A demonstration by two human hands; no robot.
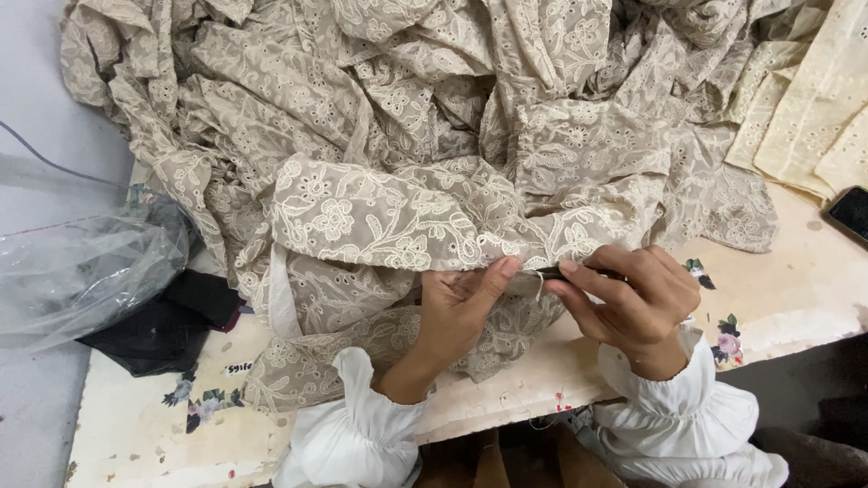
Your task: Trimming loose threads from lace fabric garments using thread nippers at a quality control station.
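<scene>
I see my left hand [457,303] pinching the edge of the beige embroidered fabric [380,212], thumb pressed on the hem. My right hand [633,298] has its grip closed around a small dark tool [565,271] touching that same edge. The fabric lies heaped across the worktop [796,289], with a clear plastic bag [86,271] at the left.

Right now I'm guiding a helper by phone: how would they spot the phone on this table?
Start at the big beige lace heap covering the table. Follow the table's right edge past the pale yellow fabric pieces. There lies the phone, the only dark, glossy, flat slab, half out of view.
</scene>
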